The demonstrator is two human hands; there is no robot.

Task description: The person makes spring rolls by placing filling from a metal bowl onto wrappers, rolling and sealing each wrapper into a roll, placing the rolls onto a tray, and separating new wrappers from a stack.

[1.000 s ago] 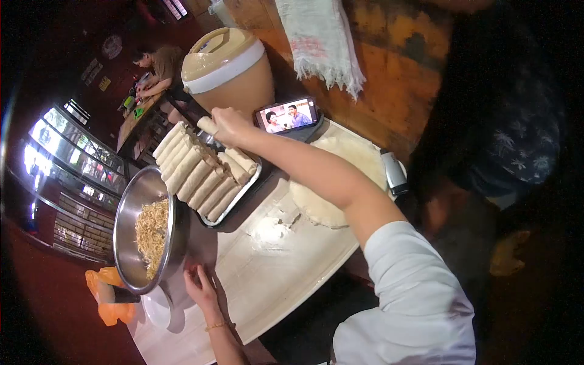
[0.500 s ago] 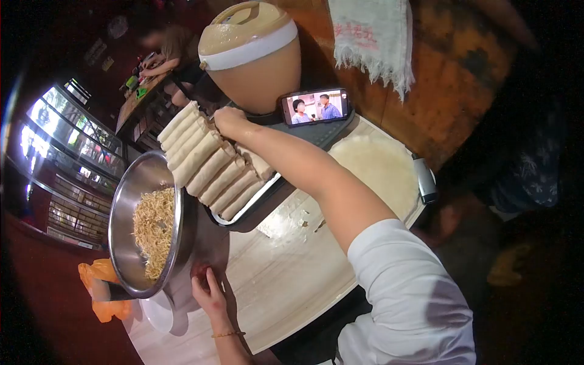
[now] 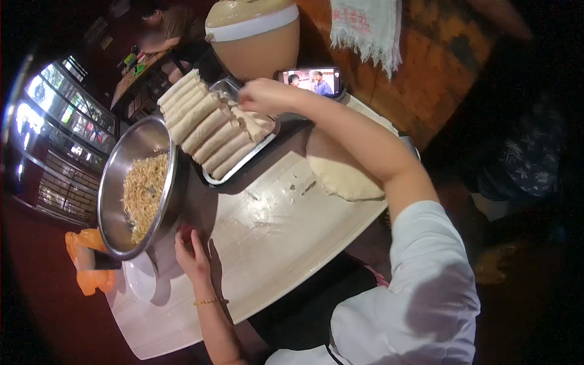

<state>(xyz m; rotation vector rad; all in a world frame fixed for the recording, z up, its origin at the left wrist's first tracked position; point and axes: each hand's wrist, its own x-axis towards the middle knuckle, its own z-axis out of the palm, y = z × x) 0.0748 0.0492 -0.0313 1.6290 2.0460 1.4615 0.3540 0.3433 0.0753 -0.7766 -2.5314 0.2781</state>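
Two hands at the table (image 3: 255,255), one to each side of the work.

Right hand (image 3: 258,97): 1, reaching across to the far right part of the tray (image 3: 219,180), just above the rolls (image 3: 210,125) there. Fingers bent downward, tips not clear. Cannot tell whether closed on a roll, or in contact with one.

Left hand (image 3: 193,258): 1, low over the near part of the table, just beside the steel bowl. Thumb and fingers apart, a gap between them. Bracelet (image 3: 211,302): 1, on left wrist.

Rolls: on the tray, piled in layers. At least eight to be made out; exact count impossible because of overlap and the right hand. Most side by side at the tray's left, a few more at the right under the hand. Tray: 1, pale rim, on the table.

Steel bowl (image 3: 167,201): 1, left of the tray, tilted in view, with one heap of shredded filling (image 3: 146,188) inside.

Round pale dough (image 3: 347,176): 1 disc visible, flat on the table, partly behind the right forearm. Cannot tell single sheet or stack.

Also: 1 white dish (image 3: 140,277) near the bowl, 1 orange bag (image 3: 94,281) by the table edge, 1 lit phone (image 3: 316,81) beyond the right wrist, 1 lidded tan container (image 3: 255,52) behind the tray, 1 hanging towel (image 3: 368,30).

Background: 1 seated person (image 3: 176,27) at a second table.
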